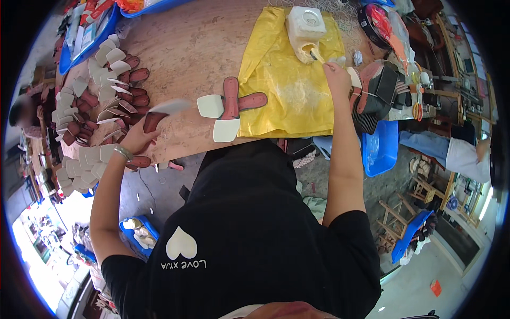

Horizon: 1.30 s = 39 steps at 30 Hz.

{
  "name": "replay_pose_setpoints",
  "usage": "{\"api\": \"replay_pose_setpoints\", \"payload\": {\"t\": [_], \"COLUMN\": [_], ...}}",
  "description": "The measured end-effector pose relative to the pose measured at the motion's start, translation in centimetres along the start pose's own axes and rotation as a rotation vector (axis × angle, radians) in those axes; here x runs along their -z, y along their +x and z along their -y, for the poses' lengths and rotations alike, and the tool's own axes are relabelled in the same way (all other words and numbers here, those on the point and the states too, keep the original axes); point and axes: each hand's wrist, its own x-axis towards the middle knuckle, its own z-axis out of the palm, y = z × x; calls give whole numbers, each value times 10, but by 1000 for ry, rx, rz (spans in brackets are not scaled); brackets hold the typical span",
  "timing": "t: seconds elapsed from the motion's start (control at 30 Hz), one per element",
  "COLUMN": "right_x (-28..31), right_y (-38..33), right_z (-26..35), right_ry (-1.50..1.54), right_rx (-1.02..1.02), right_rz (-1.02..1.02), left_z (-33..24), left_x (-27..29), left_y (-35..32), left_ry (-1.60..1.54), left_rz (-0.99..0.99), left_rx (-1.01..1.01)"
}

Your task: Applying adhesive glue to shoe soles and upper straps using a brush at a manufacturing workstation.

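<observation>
Well, closest in comes a black T-shirt, with a white heart and a short line of white lettering, upside down from where I stand. Beyond it the left hand is closed around a maroon insole, its long axis running toward 2 o'clock, a blurred white flap leading. From those fingers, two crossed insoles lie at 2 o'clock, one pointing to 12, the other nearly to 3; the left hand is slightly nearer them. Farther on, at 2 to 3 o'clock from the left, the right hand has its fingertips drawn together beside a dark stick; I can't tell whether they grip it. The stick enters a white plastic container at 11 o'clock from them, on yellow sheeting. I can read no label on it.
</observation>
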Motion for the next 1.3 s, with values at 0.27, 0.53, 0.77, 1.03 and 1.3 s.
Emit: {"api": "replay_pose_setpoints", "payload": {"t": [0.27, 0.53, 0.77, 1.03, 1.3], "right_x": [-25, 27, 51, 52, 24], "right_y": [50, -27, -101, -84, -7], "right_z": [-7, 0, 22, 31, 5], "right_ry": [-271, 53, 451, 423, 88], "right_rx": [122, 112, 396, 443, 172], "right_rz": [101, 108, 127, 69, -84], "left_z": [-135, -221, -262, -266, -258], "left_x": [-65, -150, -161, -164, -159], "left_y": [16, 96, 105, 100, 84], "left_ry": [-1226, -1457, -1443, -1433, -1437], "left_rz": [177, 179, 307, 325, 293], "left_rx": [131, 28, 96, 69, 87]}}
